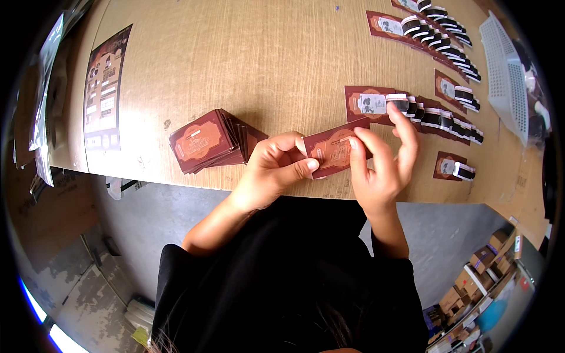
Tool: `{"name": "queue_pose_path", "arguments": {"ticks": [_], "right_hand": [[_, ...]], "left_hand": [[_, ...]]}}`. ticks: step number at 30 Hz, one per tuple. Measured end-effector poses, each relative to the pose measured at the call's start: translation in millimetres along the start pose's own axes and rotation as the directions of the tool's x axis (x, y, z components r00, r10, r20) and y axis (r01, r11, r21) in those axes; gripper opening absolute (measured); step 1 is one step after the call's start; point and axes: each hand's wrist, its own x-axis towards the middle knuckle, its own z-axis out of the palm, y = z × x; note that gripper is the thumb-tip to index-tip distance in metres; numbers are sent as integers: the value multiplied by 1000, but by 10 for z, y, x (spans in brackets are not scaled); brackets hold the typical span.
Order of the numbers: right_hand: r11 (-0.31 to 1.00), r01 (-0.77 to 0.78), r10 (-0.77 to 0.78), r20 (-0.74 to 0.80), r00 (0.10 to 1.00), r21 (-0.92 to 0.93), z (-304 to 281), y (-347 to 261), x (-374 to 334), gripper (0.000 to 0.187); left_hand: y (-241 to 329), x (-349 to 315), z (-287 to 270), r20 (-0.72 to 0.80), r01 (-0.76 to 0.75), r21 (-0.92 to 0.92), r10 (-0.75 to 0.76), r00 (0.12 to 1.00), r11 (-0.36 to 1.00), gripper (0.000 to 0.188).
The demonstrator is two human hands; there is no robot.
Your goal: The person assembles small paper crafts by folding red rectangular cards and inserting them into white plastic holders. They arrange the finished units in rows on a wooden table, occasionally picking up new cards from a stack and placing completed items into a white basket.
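Between both hands, just above the table's near edge, is a reddish-brown printed card (333,152). My left hand (273,167) pinches its left end with thumb and fingers. At its right end my right hand (382,162) pinches the card between thumb and index finger, the other fingers lifted. A fanned stack of matching cards (199,142) lies on the table to the left of my left hand. Beyond my right hand, an overlapping row of cards (360,101) has small black-and-white pieces (432,117) on it; my fingertips overlap it in view.
More card rows with black-and-white pieces (438,40) lie at the far right, and a single card (445,166) lies nearer. A white plastic basket (503,76) stands by the right edge. A dark printed sheet (106,91) lies on the wooden table (235,53) at left.
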Motion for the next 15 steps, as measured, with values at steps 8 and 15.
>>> {"name": "queue_pose_path", "arguments": {"ticks": [8, 15], "right_hand": [[993, -7, -9, 141, 990, 114, 45, -88, -47, 38], [965, -127, 85, 184, 979, 228, 52, -141, -77, 35]], "left_hand": [[-8, 38, 20, 60, -4, -98, 10, 998, 995, 6], [-3, 27, -11, 93, -165, 262, 146, 985, 951, 7]]}}
